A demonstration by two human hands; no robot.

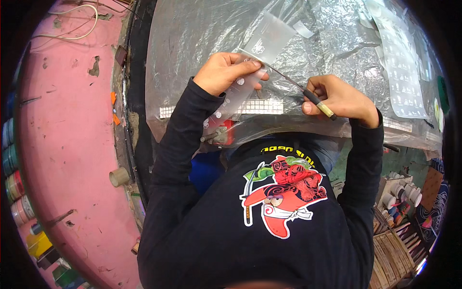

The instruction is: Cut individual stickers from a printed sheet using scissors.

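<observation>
My left hand (234,72) pinches a translucent printed plastic strip (240,88), which runs down over the left sleeve's side and bears small white figures. Above the fingers a wider translucent sheet (270,38) with a white emblem extends across the plastic-covered table. In my right hand (335,95) is a thin rod-like tool (313,98) with a dark handle wrapped partly in yellowish tape. Its slim shaft points up and left, the far end meeting the plastic by my left thumb. The exact kind of tool cannot be told.
Crinkled clear plastic (335,21) covers the table. Printed translucent sheets (406,72) lie at the right. A white gridded strip (263,107) runs near the front edge, beside a red object (226,133). A small clear scrap (303,29) lies at the top.
</observation>
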